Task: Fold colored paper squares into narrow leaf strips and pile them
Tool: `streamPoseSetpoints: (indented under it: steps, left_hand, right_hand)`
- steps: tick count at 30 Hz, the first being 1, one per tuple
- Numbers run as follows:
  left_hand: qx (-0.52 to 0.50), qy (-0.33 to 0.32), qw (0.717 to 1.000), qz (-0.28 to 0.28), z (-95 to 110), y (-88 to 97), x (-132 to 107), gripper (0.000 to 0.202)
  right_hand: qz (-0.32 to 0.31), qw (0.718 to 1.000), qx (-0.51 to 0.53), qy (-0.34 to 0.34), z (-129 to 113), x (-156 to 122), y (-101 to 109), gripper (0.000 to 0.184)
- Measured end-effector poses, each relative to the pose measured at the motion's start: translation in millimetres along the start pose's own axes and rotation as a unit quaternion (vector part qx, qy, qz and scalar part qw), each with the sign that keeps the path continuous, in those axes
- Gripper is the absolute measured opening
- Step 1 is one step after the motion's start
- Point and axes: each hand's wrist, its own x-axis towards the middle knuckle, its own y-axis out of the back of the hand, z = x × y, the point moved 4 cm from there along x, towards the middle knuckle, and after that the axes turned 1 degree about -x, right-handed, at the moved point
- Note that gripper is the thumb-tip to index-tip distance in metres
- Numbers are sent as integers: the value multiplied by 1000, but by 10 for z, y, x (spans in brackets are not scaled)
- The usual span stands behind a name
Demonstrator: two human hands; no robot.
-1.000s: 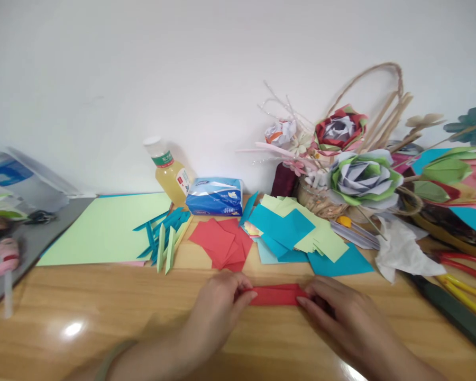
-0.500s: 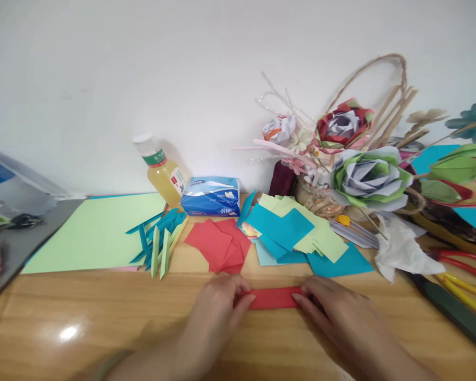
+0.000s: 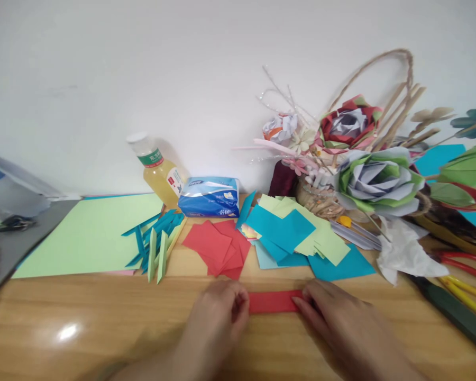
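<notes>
Between my two hands lies a folded strip of red paper [image 3: 275, 301], flat and level just above or on the wooden table. My left hand [image 3: 222, 309] pinches its left end, with thumb and forefinger curled together. At the other end my right hand [image 3: 329, 309] grips the strip, thumb in front and fingers behind. Just beyond my left hand is a loose pile of red paper squares [image 3: 218, 246]. Blue squares [image 3: 281, 227] and light green squares [image 3: 327, 238] overlap to its right. Folded blue and green paper strips [image 3: 158, 243] are heaped on the left.
Light green sheets [image 3: 87, 233] lie at the left. A bottle of yellow drink [image 3: 158, 174] and a tissue pack [image 3: 209, 197] stand by the wall. Paper flowers [image 3: 376, 180], a crumpled tissue [image 3: 404, 248] and tools with red and yellow handles [image 3: 466, 291] occupy the right.
My left thumb has curled in closer to the fingers at the strip's left end. The red strip stays between both hands, and the camera view has shifted slightly.
</notes>
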Motion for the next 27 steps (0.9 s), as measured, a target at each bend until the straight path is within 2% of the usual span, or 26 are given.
streamPoseSetpoints:
  steps: [6,16,22,25,27]
  left_hand:
    - [-8,-1,1000,3,-13,17,17,16]
    - [44,-58,997,33,-1,6,16,18]
    - [151,-122,980,52,55,-23,-23,20]
    - [246,-132,958,60,77,-46,-44,15]
    - [286,-182,938,78,125,-66,-60,13]
  right_hand:
    - [12,1000,-7,6,-2,-1,-9,39]
    - [16,1000,-21,5,-22,22,25,38]
    - [27,999,-33,8,-55,15,29,40]
    - [29,999,-33,8,-75,0,34,39]
    - [37,999,-32,9,-86,-3,44,40]
